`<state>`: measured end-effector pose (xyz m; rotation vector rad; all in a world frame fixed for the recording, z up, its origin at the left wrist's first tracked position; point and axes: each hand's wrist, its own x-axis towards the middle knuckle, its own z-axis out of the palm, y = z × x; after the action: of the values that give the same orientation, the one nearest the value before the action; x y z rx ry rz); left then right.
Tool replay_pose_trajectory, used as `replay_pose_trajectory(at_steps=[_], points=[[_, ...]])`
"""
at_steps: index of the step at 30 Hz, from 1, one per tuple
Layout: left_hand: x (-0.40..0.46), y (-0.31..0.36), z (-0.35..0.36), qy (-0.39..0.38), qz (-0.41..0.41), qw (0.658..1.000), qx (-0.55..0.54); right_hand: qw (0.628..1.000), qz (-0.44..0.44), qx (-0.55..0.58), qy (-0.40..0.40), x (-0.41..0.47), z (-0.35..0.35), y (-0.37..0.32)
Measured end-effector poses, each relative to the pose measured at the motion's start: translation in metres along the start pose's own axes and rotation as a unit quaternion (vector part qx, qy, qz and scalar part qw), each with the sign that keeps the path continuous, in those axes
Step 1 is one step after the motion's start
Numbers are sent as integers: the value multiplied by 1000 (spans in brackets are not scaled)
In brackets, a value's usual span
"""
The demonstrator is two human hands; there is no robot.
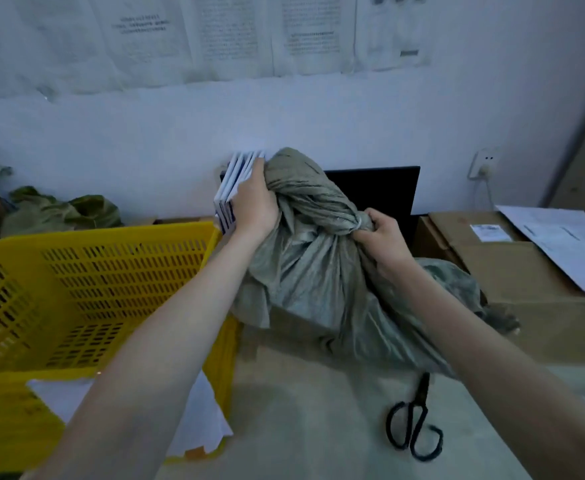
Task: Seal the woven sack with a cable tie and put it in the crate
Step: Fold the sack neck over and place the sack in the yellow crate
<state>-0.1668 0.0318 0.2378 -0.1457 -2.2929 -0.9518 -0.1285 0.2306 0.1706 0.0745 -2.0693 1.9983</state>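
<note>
Both hands grasp a tied woven sack: left hand clutching its top, right hand gripping the neck beside the cable tie. Best lifted by both holds, clear over the rim of the yellow crate.

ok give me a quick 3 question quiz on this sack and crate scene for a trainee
1. True or false: the sack already lies inside the crate.
2. Which hand grips the sack's neck beside the tie? A) left B) right C) neither
3. Fill in: the tool lying on the table near the right forearm is the ____.

Key:
1. False; the sack is outside the crate, to its right.
2. B; the right hand grips the neck, while the left hand holds the sack's upper side.
3. Scissors.
</note>
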Motion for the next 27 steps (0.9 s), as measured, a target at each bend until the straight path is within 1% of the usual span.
replay_pose_trajectory(at_steps=[1,2,3,4,5,6,7,8,9,11,12,14,16,18,19,21,25,27], points=[[4,7,6,4,-21,990,-136,1000,4,-10,-10,2,0,-2],[5,12,11,7,-47,960,-276,1000,9,-16,-20,3,1,-2],[5,13,19,12,-93,918,-386,999,11,-22,-24,5,0,-3],[2,13,24,13,-137,877,-460,999,13,-29,-26,6,0,-2],[-1,11,29,14,-173,849,-499,999,15,-40,-25,6,0,-3],[-5,9,32,6,-195,836,-513,998,17,-47,-25,7,-1,-1],[-8,5,34,-12,-205,837,-507,998,20,-55,-24,8,-1,0],[-9,0,34,-38,-205,850,-484,998,24,-60,-23,10,-2,3],[-8,-5,32,-72,-187,872,-446,998,28,-62,-19,11,-4,5],[-9,-14,23,-155,-111,923,-334,997,39,-64,-3,16,-7,12],[-14,-16,17,-198,-71,935,-287,997,43,-69,11,17,-9,14],[-29,-17,6,-269,-33,933,-238,993,53,-98,47,23,-12,21],[-42,-17,1,-331,-37,919,-209,987,57,-132,69,28,-13,27],[-52,-16,0,-388,-42,911,-134,978,44,-182,87,32,-13,30],[-57,-15,1,-404,-38,910,-85,970,39,-219,94,35,-13,33],[-63,-14,8,-394,-30,918,-15,954,42,-282,98,36,-15,33],[-63,-16,21,-346,-38,937,-10,942,40,-332,23,35,-26,27],[-61,-21,23,-334,-31,942,-4,901,67,-429,-18,27,-34,21]])
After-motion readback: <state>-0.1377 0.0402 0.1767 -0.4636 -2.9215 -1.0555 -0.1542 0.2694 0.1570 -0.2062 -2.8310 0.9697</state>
